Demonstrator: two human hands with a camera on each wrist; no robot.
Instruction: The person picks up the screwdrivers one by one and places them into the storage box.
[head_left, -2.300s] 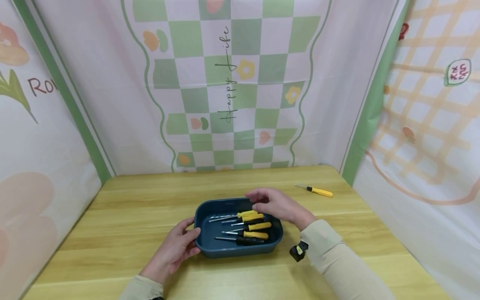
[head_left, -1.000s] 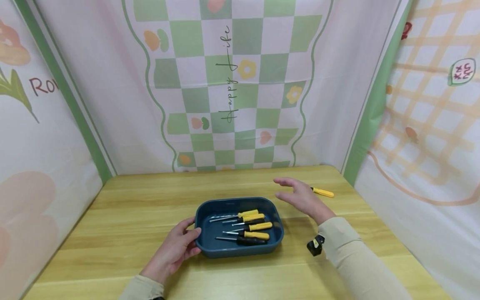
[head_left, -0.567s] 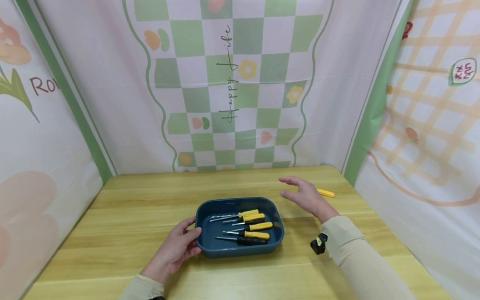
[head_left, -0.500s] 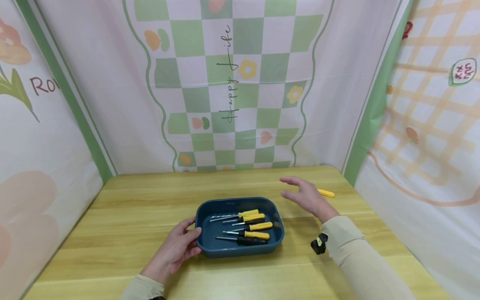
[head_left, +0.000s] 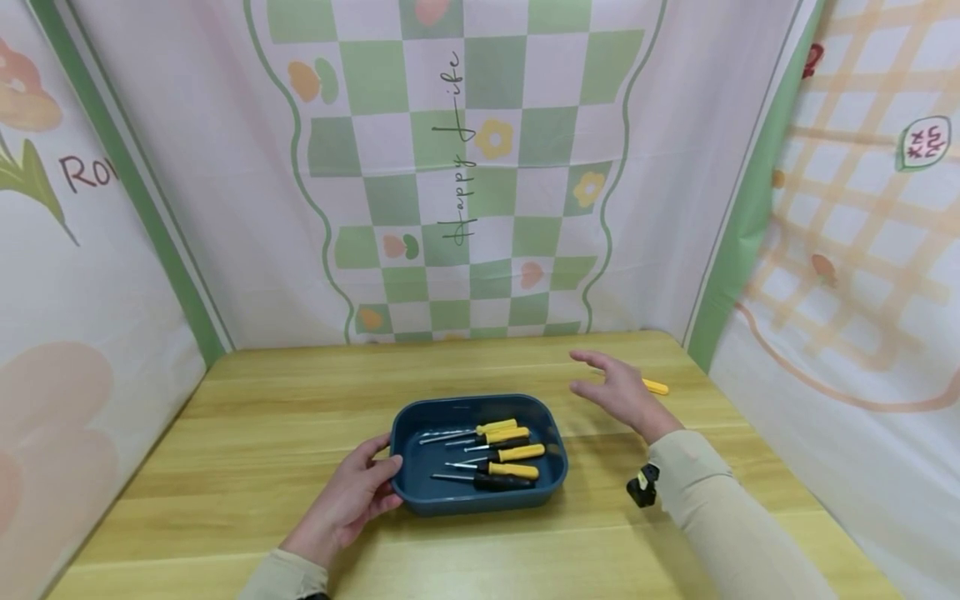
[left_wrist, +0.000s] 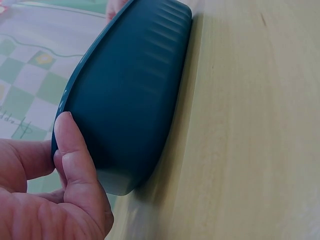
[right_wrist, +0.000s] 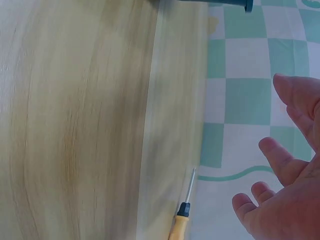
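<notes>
My left hand (head_left: 358,490) grips the left end of a dark blue plastic box (head_left: 480,504), thumb over its rim. In the left wrist view, the fingers press against the box's outer wall (left_wrist: 125,90). Inside lie several screwdrivers, most with yellow handles, plus a black-handled screwdriver (head_left: 504,482) nearest the front. To the right of the box, my right hand (head_left: 621,395) hovers over the table with fingers spread and nothing in them. A lone yellow-handled screwdriver (head_left: 657,387) lies partly hidden behind it; the right wrist view shows its black collar and metal shaft (right_wrist: 191,185).
The wooden table (head_left: 285,400) is bounded by a checkered fabric backdrop (head_left: 480,200) at the back. Printed cloth walls stand on the left and right (head_left: 847,317). A small black device (head_left: 642,485) is strapped under the right wrist.
My right hand has left the box's far right rim and moved right, towards the lone screwdriver, now covering part of it. The left hand and box have stayed in place.
</notes>
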